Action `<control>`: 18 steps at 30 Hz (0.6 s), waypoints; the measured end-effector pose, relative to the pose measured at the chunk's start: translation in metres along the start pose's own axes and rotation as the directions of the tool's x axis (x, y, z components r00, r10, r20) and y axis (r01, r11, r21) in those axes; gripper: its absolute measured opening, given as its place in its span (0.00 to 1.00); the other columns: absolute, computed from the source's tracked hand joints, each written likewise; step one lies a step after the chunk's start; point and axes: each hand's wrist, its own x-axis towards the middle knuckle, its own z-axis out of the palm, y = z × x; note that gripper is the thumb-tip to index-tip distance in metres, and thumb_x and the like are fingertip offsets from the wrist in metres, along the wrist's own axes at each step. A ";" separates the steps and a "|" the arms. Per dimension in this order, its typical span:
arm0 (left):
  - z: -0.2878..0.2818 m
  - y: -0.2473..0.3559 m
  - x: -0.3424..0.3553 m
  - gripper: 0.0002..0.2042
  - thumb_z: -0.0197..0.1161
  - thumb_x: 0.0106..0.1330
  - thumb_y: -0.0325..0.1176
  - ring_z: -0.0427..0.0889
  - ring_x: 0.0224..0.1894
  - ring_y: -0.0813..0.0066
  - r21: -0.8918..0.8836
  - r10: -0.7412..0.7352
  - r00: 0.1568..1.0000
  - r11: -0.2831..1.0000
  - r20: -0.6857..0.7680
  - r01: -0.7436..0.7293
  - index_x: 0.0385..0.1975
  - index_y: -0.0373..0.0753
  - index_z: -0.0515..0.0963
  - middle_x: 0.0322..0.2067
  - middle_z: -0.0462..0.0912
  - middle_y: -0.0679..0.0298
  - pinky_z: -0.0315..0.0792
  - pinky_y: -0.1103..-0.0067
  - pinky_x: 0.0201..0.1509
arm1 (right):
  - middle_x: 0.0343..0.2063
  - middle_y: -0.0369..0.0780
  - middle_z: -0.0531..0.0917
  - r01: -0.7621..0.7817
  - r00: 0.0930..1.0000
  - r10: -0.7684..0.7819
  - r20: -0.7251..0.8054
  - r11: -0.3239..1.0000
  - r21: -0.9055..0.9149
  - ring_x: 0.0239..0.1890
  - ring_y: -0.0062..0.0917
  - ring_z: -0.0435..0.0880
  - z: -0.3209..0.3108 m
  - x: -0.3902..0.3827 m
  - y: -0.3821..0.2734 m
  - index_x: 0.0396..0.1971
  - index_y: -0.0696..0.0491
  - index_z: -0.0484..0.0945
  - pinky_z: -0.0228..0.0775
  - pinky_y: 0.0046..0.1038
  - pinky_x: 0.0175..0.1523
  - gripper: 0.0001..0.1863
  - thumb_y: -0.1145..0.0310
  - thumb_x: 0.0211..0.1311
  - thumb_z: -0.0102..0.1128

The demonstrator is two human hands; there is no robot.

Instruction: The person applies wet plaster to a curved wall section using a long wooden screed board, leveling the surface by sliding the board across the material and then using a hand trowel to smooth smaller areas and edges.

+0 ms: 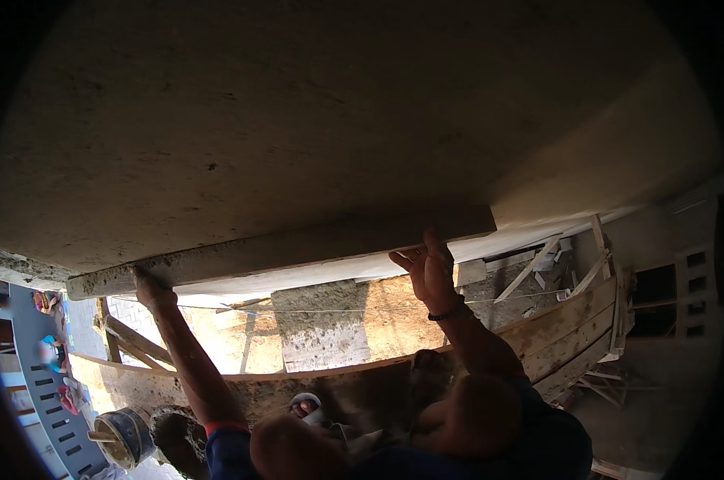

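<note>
Pitted plaster spreads beyond the left hand, which grips a long, flat, speckled bar. Right hand, half-open, touches its edge.

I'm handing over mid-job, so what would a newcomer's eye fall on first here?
The long straight board slanting across the middle, with the left hand at its left end and the right hand at its lower edge, farther right. Above it, a broad dim surface fills the upper picture. A bucket shows at lower left.
</note>
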 end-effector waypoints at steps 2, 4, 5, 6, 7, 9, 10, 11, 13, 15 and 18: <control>0.011 -0.032 -0.018 0.30 0.54 0.61 0.52 0.73 0.48 0.62 0.013 -0.114 0.993 0.993 -0.031 0.114 0.54 0.31 0.64 0.50 0.71 0.56 0.71 0.67 0.47 | 0.40 0.42 0.75 -0.072 0.995 0.076 -0.060 0.995 0.065 0.43 0.37 0.77 -0.034 0.014 0.029 0.44 0.51 0.66 0.71 0.49 0.47 0.11 0.64 0.64 0.44; -0.014 -0.071 0.003 0.24 0.50 0.63 0.52 0.75 0.42 0.66 -0.004 -0.234 0.972 0.972 -0.035 0.234 0.52 0.41 0.67 0.45 0.74 0.62 0.74 0.69 0.40 | 0.43 0.43 0.75 -0.150 0.986 0.154 -0.064 0.987 0.064 0.46 0.38 0.75 -0.059 0.029 0.058 0.46 0.53 0.66 0.69 0.48 0.50 0.14 0.62 0.65 0.41; -0.012 -0.086 0.001 0.24 0.50 0.63 0.53 0.76 0.41 0.65 -0.015 -0.294 0.955 0.956 -0.051 0.293 0.51 0.41 0.68 0.44 0.75 0.62 0.75 0.68 0.39 | 0.47 0.45 0.74 -0.218 0.970 0.223 -0.102 0.974 0.057 0.49 0.39 0.74 -0.075 0.034 0.069 0.48 0.55 0.66 0.67 0.47 0.53 0.17 0.60 0.67 0.39; -0.019 -0.099 0.004 0.23 0.50 0.63 0.53 0.77 0.40 0.65 -0.025 -0.316 0.948 0.949 -0.027 0.316 0.50 0.42 0.68 0.43 0.76 0.62 0.75 0.68 0.38 | 0.49 0.47 0.71 -0.207 0.970 0.211 -0.124 0.977 0.044 0.52 0.42 0.71 -0.083 0.038 0.078 0.50 0.58 0.64 0.63 0.49 0.55 0.19 0.61 0.66 0.41; -0.026 -0.111 0.008 0.22 0.50 0.63 0.53 0.77 0.39 0.65 -0.034 -0.339 0.941 0.940 0.000 0.338 0.49 0.42 0.69 0.42 0.76 0.62 0.75 0.68 0.38 | 0.49 0.47 0.71 -0.205 0.970 0.209 -0.121 0.978 0.045 0.52 0.42 0.71 -0.092 0.041 0.086 0.50 0.58 0.64 0.63 0.49 0.55 0.19 0.61 0.66 0.41; -0.039 -0.132 0.015 0.21 0.50 0.63 0.52 0.77 0.39 0.65 -0.070 -0.384 0.923 0.920 0.022 0.385 0.48 0.43 0.70 0.42 0.76 0.62 0.75 0.68 0.38 | 0.49 0.49 0.69 -0.273 0.955 0.279 -0.099 0.960 0.064 0.49 0.48 0.71 -0.103 0.047 0.097 0.50 0.59 0.60 0.66 0.50 0.53 0.21 0.62 0.63 0.46; -0.047 -0.136 0.019 0.21 0.49 0.64 0.52 0.77 0.40 0.65 -0.098 -0.431 0.901 0.896 0.045 0.433 0.47 0.44 0.71 0.42 0.77 0.63 0.75 0.67 0.38 | 0.49 0.49 0.69 -0.272 0.957 0.277 -0.090 0.960 0.065 0.49 0.48 0.71 -0.103 0.047 0.099 0.50 0.59 0.60 0.66 0.50 0.53 0.21 0.62 0.63 0.46; -0.042 -0.136 0.017 0.21 0.49 0.64 0.52 0.77 0.40 0.65 -0.099 -0.430 0.901 0.895 0.060 0.434 0.47 0.44 0.71 0.42 0.77 0.63 0.75 0.67 0.38 | 0.49 0.49 0.69 -0.282 0.951 0.288 -0.113 0.957 0.066 0.49 0.48 0.70 -0.102 0.046 0.095 0.50 0.60 0.60 0.66 0.50 0.53 0.21 0.62 0.63 0.46; -0.033 -0.135 0.012 0.23 0.45 0.67 0.49 0.70 0.52 0.63 -0.096 -0.411 0.911 0.908 -0.024 0.407 0.57 0.43 0.64 0.53 0.69 0.61 0.68 0.64 0.51 | 0.48 0.50 0.69 -0.280 0.949 0.288 -0.133 0.957 0.071 0.50 0.48 0.70 -0.097 0.043 0.089 0.50 0.60 0.60 0.66 0.50 0.53 0.21 0.62 0.63 0.46; -0.035 -0.125 0.017 0.26 0.41 0.67 0.51 0.63 0.58 0.64 -0.124 -0.320 0.947 0.939 0.030 0.321 0.60 0.42 0.59 0.59 0.63 0.64 0.61 0.64 0.57 | 0.48 0.50 0.69 -0.221 0.968 0.227 -0.102 0.973 0.074 0.50 0.48 0.70 -0.086 0.039 0.082 0.49 0.60 0.61 0.66 0.50 0.53 0.21 0.62 0.63 0.46; -0.017 -0.086 0.010 0.25 0.44 0.66 0.51 0.68 0.55 0.65 -0.139 -0.252 0.967 0.957 0.026 0.253 0.58 0.42 0.63 0.56 0.67 0.64 0.63 0.66 0.56 | 0.47 0.46 0.72 -0.129 0.987 0.133 -0.091 0.991 0.048 0.48 0.43 0.73 -0.061 0.023 0.051 0.47 0.56 0.65 0.68 0.48 0.51 0.17 0.64 0.62 0.47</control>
